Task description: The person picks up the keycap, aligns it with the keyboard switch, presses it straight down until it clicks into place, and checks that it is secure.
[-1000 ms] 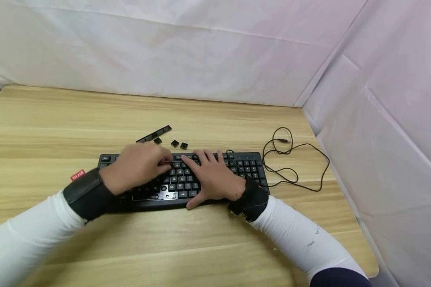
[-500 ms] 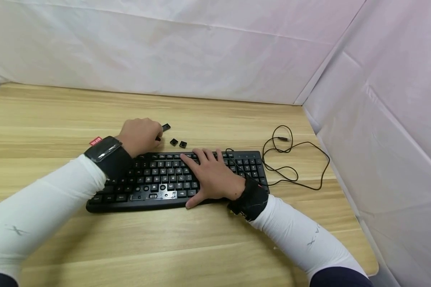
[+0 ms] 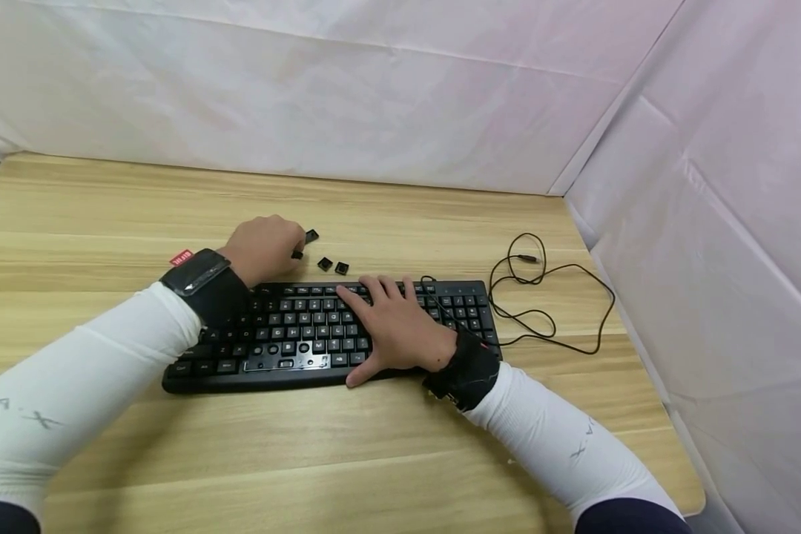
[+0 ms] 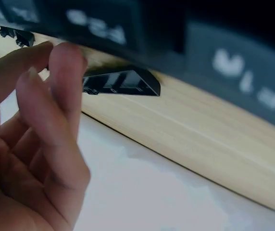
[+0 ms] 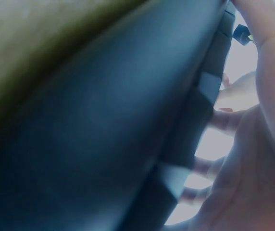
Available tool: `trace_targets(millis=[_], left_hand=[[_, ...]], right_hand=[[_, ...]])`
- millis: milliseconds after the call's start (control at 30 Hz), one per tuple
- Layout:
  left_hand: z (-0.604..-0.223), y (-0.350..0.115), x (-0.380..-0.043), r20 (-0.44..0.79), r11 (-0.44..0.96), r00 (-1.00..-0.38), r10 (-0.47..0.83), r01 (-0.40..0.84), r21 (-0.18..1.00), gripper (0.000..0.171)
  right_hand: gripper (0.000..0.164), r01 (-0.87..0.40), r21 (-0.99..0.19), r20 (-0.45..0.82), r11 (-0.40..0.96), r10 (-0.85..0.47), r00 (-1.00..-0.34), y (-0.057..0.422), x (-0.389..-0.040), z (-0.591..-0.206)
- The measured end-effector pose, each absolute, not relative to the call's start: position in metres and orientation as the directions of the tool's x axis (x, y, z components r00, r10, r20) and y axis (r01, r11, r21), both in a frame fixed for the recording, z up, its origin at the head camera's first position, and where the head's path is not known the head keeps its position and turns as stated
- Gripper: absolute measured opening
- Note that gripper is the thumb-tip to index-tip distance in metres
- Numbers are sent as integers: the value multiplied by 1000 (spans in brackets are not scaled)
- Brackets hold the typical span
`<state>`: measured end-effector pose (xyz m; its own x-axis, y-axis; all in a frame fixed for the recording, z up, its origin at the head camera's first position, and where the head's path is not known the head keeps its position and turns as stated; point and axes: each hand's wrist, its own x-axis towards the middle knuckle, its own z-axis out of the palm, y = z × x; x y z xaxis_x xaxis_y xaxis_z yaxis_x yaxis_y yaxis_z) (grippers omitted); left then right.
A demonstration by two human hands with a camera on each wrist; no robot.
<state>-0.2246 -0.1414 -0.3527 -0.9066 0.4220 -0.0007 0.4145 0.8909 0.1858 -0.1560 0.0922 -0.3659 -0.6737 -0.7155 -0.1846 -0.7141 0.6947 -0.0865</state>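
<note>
Head view: we've got the keyboard flat on the bench, keys facing up. Bare patch in the bottom row where a wide key would sit, plus a few round keyless spots just above it. Right hand is splayed wide across it, fingers on the back rows, thumb over the front edge, pinching nothing. We read that as a brace: front-to-back span, so the board shouldn't skate. Left hand is past the back edge, over the loose parts. A small dark piece sits right at its fingers; can't tell if gripped or just touched. Long bar pokes out beyond that hand; one keycap and a second keycap lie near it, just behind the board. Probably parked there to stay in reach but off the keys. Cable loops right, presumably out of the way, though a stretch crosses the keys by the right hand.

Left wrist view: fingers bent, tips close together, so narrow; keyboard edge hides what's between them. Bar lies just beyond.

Right wrist view: mostly blurred keyboard edge. We see light between the fingers, which fits the wide spread.
</note>
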Motion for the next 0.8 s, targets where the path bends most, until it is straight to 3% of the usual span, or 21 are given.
trace_targets(millis=[133, 500, 800], left_hand=[[-350, -141, -223, -2, 874, -896, 444, 432, 221, 11], [-346, -144, -199, 73, 822, -860, 505, 505, 262, 20], [-341, -151, -175, 17, 775, -834, 552, 520, 359, 19]], right_hand=[[130, -714, -82, -184, 695, -715, -675, 91, -157, -366], [129, -715, -102, -182, 691, -720, -670, 90, -158, -366], [129, -711, -85, -186, 698, -712, -677, 93, -159, -366]])
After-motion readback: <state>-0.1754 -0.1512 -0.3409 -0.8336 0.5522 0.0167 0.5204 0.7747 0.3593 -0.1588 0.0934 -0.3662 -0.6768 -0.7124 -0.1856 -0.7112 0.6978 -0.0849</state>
